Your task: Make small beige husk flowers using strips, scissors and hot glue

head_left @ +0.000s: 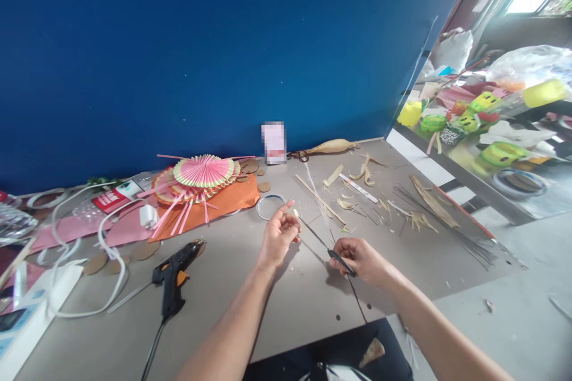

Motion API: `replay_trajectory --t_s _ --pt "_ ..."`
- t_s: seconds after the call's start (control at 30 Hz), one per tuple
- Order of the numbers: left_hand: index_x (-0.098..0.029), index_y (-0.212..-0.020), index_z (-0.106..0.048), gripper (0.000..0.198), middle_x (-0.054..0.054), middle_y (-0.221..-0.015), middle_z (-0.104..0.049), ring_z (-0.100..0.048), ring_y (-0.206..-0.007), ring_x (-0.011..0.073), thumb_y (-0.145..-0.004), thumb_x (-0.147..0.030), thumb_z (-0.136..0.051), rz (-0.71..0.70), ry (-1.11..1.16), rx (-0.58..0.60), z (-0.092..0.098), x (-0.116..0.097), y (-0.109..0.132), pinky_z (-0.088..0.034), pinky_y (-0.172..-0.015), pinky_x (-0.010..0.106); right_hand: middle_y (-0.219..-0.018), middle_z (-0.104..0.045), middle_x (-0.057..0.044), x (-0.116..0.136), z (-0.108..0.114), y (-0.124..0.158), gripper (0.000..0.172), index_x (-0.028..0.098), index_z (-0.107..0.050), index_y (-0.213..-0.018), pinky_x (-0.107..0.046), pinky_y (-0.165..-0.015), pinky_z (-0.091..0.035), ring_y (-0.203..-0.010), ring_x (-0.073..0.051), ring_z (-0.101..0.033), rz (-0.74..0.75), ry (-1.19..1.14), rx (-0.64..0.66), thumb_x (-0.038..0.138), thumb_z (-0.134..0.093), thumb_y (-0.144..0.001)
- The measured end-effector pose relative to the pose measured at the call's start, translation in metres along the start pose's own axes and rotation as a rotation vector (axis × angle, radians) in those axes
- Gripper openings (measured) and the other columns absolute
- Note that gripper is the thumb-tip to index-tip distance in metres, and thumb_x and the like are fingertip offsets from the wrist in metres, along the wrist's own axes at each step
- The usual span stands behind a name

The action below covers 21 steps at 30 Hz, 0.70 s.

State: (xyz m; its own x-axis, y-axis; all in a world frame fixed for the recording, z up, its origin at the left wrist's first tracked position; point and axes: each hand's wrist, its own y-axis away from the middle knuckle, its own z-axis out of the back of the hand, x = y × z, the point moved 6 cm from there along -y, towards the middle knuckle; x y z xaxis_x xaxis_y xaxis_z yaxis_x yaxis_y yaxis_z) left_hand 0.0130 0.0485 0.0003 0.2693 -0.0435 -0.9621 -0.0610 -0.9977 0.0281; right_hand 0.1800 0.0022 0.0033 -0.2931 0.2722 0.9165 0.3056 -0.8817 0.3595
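Note:
My left hand (281, 235) is raised over the table with its fingers curled, pinching a small pale piece (295, 213) at the tip of a thin dark stem (315, 233). The stem slants down toward my right hand (357, 259). That hand is closed around a black-handled tool (342, 262), whose working end I cannot make out clearly. Just beyond the hands, dried husk strips (346, 203), a thin wooden stick (319, 199) and a white-labelled slim tube (357, 187) lie on the table.
A black glue gun (172, 277) with its cable lies left of my arms. Pink paper fans (205, 172) rest on orange paper behind it. A tape roll (270, 207) lies mid-table. Dark wires (465, 238) spread at right. A white power strip (40, 315) is at lower left.

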Motion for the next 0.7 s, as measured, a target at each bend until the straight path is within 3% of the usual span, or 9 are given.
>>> replay_trajectory --t_s 0.3,0.57,0.7 --pt "-0.015 -0.088 -0.057 0.028 -0.002 -0.066 -0.051 -0.053 -0.061 0.0103 -0.061 -0.021 -0.064 0.052 0.022 -0.031 0.001 0.003 -0.001 -0.044 -0.047 0.018 -0.045 -0.048 0.004 -0.003 -0.002 0.001 0.033 0.015 -0.047 -0.058 -0.022 -0.044 -0.028 -0.044 -0.007 -0.041 0.008 -0.038 -0.004 0.041 -0.067 -0.063" --pt "-0.012 -0.077 -0.062 0.024 0.002 -0.067 -0.058 -0.056 -0.058 0.0091 -0.064 -0.032 -0.065 0.134 0.187 -0.096 0.005 0.003 -0.002 -0.045 -0.045 0.017 -0.045 -0.047 0.004 -0.005 0.002 0.002 0.032 0.015 -0.048 -0.057 -0.023 -0.044 -0.03 -0.044 -0.007 -0.041 0.019 -0.047 -0.031 0.04 -0.068 -0.062" --pt "-0.012 -0.077 -0.063 0.023 0.001 -0.066 -0.062 -0.057 -0.055 0.0076 -0.06 -0.027 -0.07 0.135 0.226 -0.145 0.01 0.005 -0.004 -0.045 -0.047 0.016 -0.047 -0.048 0.004 -0.006 0.001 0.002 0.033 0.015 -0.049 -0.059 -0.023 -0.045 -0.033 -0.044 -0.007 -0.041 0.029 -0.071 -0.036 0.042 -0.068 -0.061"
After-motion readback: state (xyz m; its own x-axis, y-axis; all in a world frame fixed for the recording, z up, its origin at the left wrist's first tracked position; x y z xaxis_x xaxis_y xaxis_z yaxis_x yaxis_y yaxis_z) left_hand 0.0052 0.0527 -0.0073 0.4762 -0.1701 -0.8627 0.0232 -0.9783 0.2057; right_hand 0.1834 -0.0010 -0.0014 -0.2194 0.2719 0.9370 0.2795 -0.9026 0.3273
